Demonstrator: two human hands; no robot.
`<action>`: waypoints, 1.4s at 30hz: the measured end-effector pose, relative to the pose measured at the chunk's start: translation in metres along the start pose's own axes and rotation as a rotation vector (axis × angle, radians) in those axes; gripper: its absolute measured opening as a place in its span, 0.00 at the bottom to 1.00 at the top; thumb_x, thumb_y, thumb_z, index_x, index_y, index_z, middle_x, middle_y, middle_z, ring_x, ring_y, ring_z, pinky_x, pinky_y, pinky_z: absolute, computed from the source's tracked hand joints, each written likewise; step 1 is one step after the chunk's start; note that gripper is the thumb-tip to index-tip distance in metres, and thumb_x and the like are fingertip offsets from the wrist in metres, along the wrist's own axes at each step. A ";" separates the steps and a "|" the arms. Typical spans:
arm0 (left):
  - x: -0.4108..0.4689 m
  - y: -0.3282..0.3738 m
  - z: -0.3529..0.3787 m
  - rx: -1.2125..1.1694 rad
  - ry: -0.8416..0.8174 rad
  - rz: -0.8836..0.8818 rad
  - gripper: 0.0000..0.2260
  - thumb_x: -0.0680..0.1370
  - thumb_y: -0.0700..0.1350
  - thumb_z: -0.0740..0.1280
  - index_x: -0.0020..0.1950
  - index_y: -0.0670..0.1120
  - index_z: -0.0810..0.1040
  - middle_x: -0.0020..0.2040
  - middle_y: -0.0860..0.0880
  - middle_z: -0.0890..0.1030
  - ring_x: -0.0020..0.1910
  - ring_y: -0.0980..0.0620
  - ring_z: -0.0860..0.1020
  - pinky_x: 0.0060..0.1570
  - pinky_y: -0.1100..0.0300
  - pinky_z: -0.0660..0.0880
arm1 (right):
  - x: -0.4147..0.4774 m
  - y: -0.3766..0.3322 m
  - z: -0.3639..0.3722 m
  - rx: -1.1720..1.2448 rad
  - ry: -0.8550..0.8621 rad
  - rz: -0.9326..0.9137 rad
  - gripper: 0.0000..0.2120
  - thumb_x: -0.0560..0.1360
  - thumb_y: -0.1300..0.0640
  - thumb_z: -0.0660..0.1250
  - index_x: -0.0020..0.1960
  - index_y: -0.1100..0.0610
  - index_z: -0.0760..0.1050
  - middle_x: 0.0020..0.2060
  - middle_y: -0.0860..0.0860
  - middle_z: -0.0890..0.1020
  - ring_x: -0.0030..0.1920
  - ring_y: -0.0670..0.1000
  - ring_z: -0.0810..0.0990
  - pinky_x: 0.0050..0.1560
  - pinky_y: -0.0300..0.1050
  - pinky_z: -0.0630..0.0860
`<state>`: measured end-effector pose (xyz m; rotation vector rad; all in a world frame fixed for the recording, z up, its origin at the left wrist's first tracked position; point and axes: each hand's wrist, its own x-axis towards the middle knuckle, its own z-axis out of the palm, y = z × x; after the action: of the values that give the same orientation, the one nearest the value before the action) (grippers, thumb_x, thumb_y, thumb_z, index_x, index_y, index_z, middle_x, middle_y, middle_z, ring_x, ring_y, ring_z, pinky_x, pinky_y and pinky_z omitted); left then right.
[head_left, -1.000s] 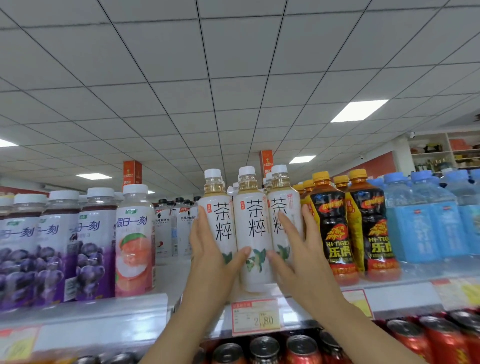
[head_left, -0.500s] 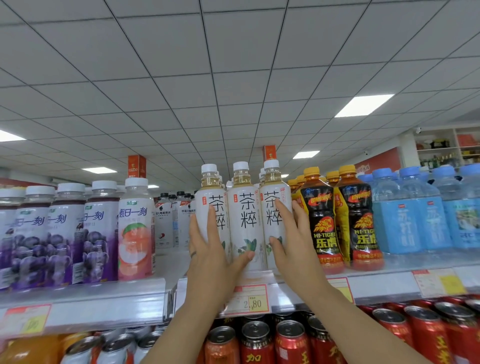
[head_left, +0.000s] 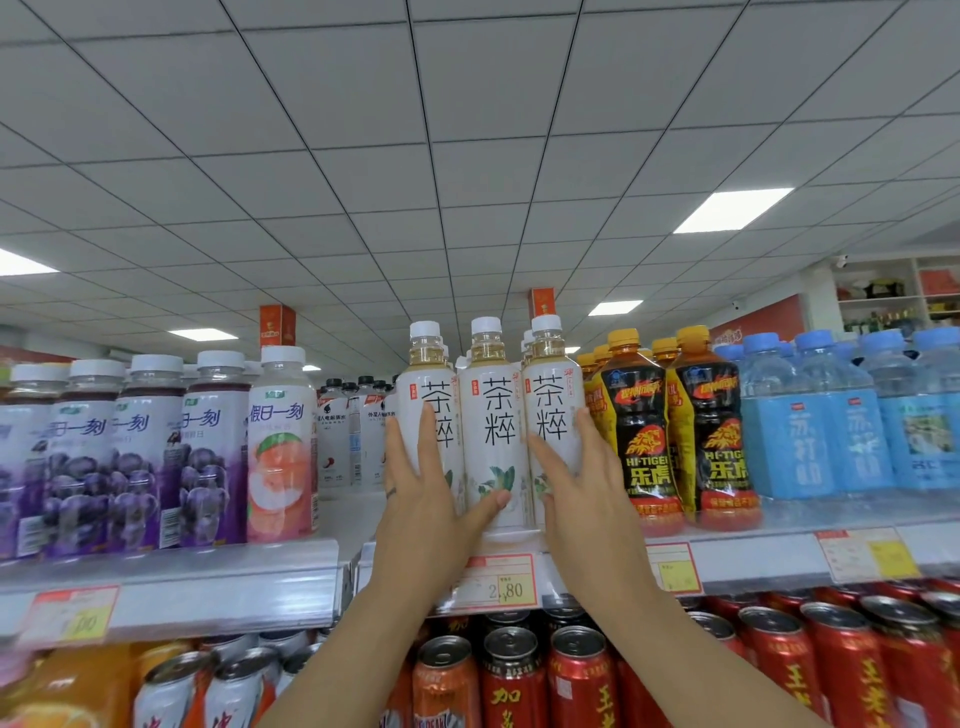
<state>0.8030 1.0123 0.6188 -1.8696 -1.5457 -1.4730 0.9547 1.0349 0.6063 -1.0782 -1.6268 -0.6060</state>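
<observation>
We see three white tea bottles (head_left: 496, 415) upright at the front edge of the shelf (head_left: 779, 540), our left hand (head_left: 423, 499) spread flat against the left one, our right hand (head_left: 582, 493) flat against the right one

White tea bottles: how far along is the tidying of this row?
Done: the three white tea bottles stand upright, touching, labels outward at the shelf edge. In hand: the left hand presses the left bottle, thumb on the middle one; the right hand presses the right bottle. Left: letting go, perhaps a last nudge.
</observation>
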 end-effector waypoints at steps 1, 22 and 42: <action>0.000 0.000 0.000 0.003 -0.003 0.000 0.49 0.70 0.65 0.66 0.74 0.57 0.32 0.74 0.51 0.30 0.75 0.42 0.56 0.65 0.50 0.67 | 0.000 0.000 0.001 0.012 0.014 0.015 0.34 0.63 0.67 0.75 0.66 0.52 0.71 0.70 0.62 0.65 0.67 0.62 0.68 0.43 0.49 0.80; -0.263 -0.066 0.007 -0.138 -0.209 -0.078 0.11 0.76 0.47 0.61 0.55 0.54 0.78 0.51 0.57 0.80 0.45 0.58 0.78 0.40 0.62 0.72 | -0.270 -0.057 0.008 0.511 -0.435 0.226 0.09 0.73 0.54 0.61 0.47 0.49 0.79 0.38 0.42 0.81 0.37 0.43 0.77 0.37 0.38 0.71; -0.560 -0.284 -0.293 0.120 -0.633 -1.120 0.10 0.77 0.44 0.63 0.58 0.52 0.78 0.52 0.52 0.82 0.46 0.55 0.79 0.46 0.65 0.73 | -0.510 -0.398 0.034 0.638 -1.546 0.401 0.08 0.75 0.57 0.64 0.52 0.52 0.78 0.41 0.43 0.77 0.39 0.42 0.74 0.39 0.34 0.68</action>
<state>0.4712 0.5935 0.1774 -1.4614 -3.2277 -1.0208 0.6159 0.7000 0.1681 -1.3386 -2.4074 1.2942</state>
